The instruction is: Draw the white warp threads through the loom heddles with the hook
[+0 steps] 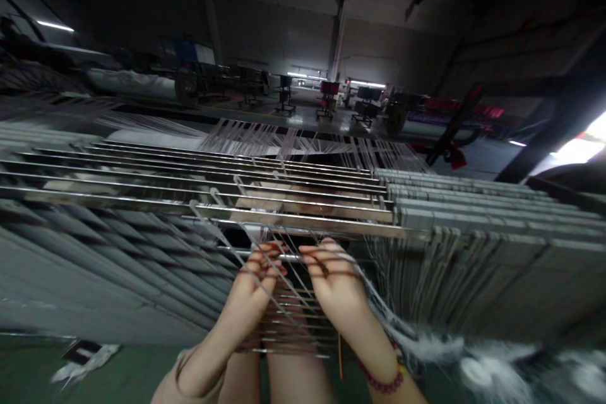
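Both of my hands reach up into a loom, just below its long metal bars (293,218). My left hand (253,284) has its fingers curled around thin wire heddles (284,293) that hang slanted between my hands. My right hand (334,278) is close beside it, fingers bent and pinching among the same wires and fine white threads (379,303). A red bead bracelet (381,382) circles my right wrist. What exactly each fingertip holds is too fine to make out.
Packed grey heddle banks fill the left (104,278) and the right (483,265). White warp threads (293,139) stretch away behind the bars. Loose white fibre (473,366) lies at lower right. Carts and machines (326,101) stand on the factory floor beyond.
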Tool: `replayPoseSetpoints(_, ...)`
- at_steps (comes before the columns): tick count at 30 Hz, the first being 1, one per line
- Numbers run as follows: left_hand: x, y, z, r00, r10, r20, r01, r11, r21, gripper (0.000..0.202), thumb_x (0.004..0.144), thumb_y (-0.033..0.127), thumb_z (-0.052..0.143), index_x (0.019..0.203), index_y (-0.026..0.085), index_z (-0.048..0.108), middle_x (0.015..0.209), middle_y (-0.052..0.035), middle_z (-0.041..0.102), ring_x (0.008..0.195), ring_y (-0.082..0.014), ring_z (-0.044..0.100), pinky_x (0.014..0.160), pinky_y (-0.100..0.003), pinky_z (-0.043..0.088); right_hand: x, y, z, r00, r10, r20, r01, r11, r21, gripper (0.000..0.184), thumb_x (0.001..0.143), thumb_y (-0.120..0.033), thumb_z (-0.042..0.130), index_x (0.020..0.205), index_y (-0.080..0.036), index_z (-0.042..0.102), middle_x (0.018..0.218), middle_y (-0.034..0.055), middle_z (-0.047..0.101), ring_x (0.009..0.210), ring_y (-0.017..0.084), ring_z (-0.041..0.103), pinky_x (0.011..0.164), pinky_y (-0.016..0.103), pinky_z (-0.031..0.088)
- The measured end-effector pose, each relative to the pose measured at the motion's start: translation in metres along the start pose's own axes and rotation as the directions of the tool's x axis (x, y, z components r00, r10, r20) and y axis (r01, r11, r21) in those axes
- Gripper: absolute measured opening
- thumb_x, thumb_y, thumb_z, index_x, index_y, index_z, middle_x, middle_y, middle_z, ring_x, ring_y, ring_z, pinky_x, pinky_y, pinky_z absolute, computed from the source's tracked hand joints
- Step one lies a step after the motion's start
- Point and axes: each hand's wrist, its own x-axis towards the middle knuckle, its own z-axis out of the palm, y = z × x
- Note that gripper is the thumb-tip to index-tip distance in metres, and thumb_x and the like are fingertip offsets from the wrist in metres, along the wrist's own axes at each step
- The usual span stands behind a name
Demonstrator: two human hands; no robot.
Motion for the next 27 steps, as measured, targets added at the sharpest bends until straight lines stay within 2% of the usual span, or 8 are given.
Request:
replayPoseSetpoints(3, 0.002, 0.014, -0.006, 0.998, -0.064, -0.027, 0.061, 0.993, -0.097, 0.018, 0.081, 0.026, 0.05, 0.095, 0.016, 0.056, 0.086, -0.0076, 0.068, 0.075, -0.0193, 0.067, 0.069, -0.033, 0.054, 0.001, 0.0, 0.004, 0.998, 0.055, 0.017, -0.055, 0.998, 0.004, 0.018, 0.085, -0.015, 0.053, 0.089, -0.021, 0.07, 0.091, 0.003, 0.073, 0.099, 0.02, 0.062, 0.096, 0.036, 0.046)
replayPoseSetpoints(7, -0.008, 0.028, -0.01, 0.999, -0.022, 0.027, 0.024, 0.997, -0.076, 0.012, 0.08, 0.025, 0.056, 0.083, 0.017, 0.064, 0.093, -0.0079, 0.066, 0.095, -0.0227, 0.062, 0.087, -0.037, 0.047, 0.003, -0.001, 0.015, 0.987, 0.153, 0.047, -0.154, 0.988, 0.002, 0.017, 0.083, -0.016, 0.056, 0.084, -0.022, 0.071, 0.088, 0.0027, 0.073, 0.096, 0.02, 0.064, 0.093, 0.035, 0.049)
replayPoseSetpoints(10, -0.014, 0.025, -0.007, 0.998, 0.027, 0.054, -0.028, 0.999, 0.015, 0.011, 0.077, 0.025, 0.058, 0.081, 0.018, 0.067, 0.094, -0.008, 0.064, 0.098, -0.0244, 0.058, 0.09, -0.04, 0.043, 0.005, -0.003, 0.016, 0.984, 0.171, 0.054, -0.173, 0.985, 0.019, 0.015, 0.082, -0.015, 0.057, 0.079, -0.021, 0.07, 0.086, 0.0034, 0.072, 0.09, 0.02, 0.065, 0.09, 0.035, 0.05)
replayPoseSetpoints(14, -0.01, 0.013, -0.007, 0.983, -0.181, 0.012, 0.179, 0.958, -0.222, 0.019, 0.074, 0.027, 0.061, 0.091, 0.017, 0.063, 0.085, -0.0047, 0.066, 0.083, -0.0203, 0.063, 0.077, -0.034, 0.049, 0.003, -0.007, -0.002, 0.984, 0.174, 0.03, -0.176, 0.98, 0.089, 0.01, 0.083, -0.017, 0.058, 0.079, -0.02, 0.066, 0.084, 0.0032, 0.07, 0.083, 0.018, 0.065, 0.082, 0.031, 0.052)
replayPoseSetpoints(18, -0.011, 0.023, -0.013, 0.897, -0.408, 0.17, 0.441, 0.799, -0.409, 0.024, 0.072, 0.029, 0.065, 0.093, 0.016, 0.062, 0.06, 0.0035, 0.06, 0.049, -0.0114, 0.055, 0.048, -0.021, 0.044, 0.002, -0.006, -0.014, 0.991, 0.119, 0.062, -0.128, 0.976, 0.175, 0.015, 0.084, -0.014, 0.056, 0.088, -0.022, 0.068, 0.087, 0.0026, 0.071, 0.091, 0.019, 0.063, 0.089, 0.033, 0.048)
replayPoseSetpoints(20, -0.019, 0.034, -0.014, 0.896, -0.369, 0.248, 0.441, 0.802, -0.402, 0.019, 0.076, 0.031, 0.063, 0.087, 0.016, 0.064, 0.064, 0.0011, 0.062, 0.055, -0.0129, 0.058, 0.052, -0.022, 0.045, 0.001, -0.002, -0.009, 0.982, 0.124, 0.143, -0.143, 0.981, 0.133, 0.017, 0.084, -0.014, 0.057, 0.09, -0.022, 0.07, 0.092, 0.0034, 0.072, 0.096, 0.02, 0.062, 0.093, 0.036, 0.046)
replayPoseSetpoints(23, -0.031, 0.044, -0.011, 0.921, -0.235, 0.312, 0.323, 0.906, -0.273, 0.019, 0.08, 0.033, 0.059, 0.087, 0.017, 0.066, 0.075, -0.0028, 0.066, 0.072, -0.0181, 0.062, 0.065, -0.026, 0.048, -0.001, 0.003, 0.0, 0.965, 0.161, 0.209, -0.185, 0.978, 0.102, 0.011, 0.081, -0.015, 0.063, 0.083, -0.021, 0.072, 0.092, 0.0038, 0.072, 0.094, 0.021, 0.064, 0.089, 0.034, 0.05)
replayPoseSetpoints(27, -0.037, 0.04, -0.012, 0.908, -0.307, 0.285, 0.376, 0.898, -0.23, 0.021, 0.081, 0.035, 0.057, 0.086, 0.017, 0.066, 0.07, -0.0031, 0.067, 0.062, -0.0176, 0.062, 0.058, -0.026, 0.048, -0.004, 0.006, 0.001, 0.965, 0.185, 0.186, -0.206, 0.974, 0.098, 0.011, 0.08, -0.015, 0.063, 0.081, -0.021, 0.072, 0.086, 0.0038, 0.072, 0.089, 0.02, 0.065, 0.087, 0.035, 0.051)
